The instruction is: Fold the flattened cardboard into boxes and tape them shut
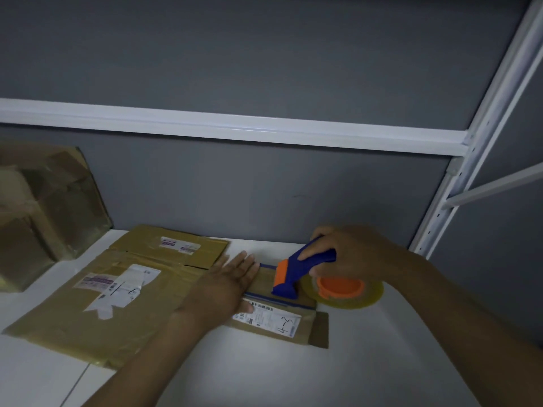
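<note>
two hands work over a white table [382, 362]. nearest to the person lies a small brown cardboard piece [316, 330] with a white label [269, 317] that says 4-3. it lies flat on the table, and its long side runs from left to right.

the left hand [226, 286] rests flat on the left part of it. its fingers [245, 264] are straight and press down. it holds nothing. just to the right of those fingers is a blue and orange tape gun [293, 277]. the right hand [349, 254] is wrapped tight round its blue handle. the front of the gun touches the cardboard and points left, toward the left hand. its roll of clear tape [346, 292] sticks out past the right end of the cardboard.

so the right hand is the one nearer the tape, and the cardboard stretches away from it to the left, under the other palm. i think the tape has to be pulled along that long side. the left fingers sit right in the path, so they may need to slide away. i cannot tell if any tape is stuck down yet.

further back on the left lies a big flat cardboard sheet [88, 318], with one more flat sheet [164, 245] behind it. far left, by the grey wall [264, 186], stand taped boxes [44, 207]. a white shelf rail [235, 127] runs above.
</note>
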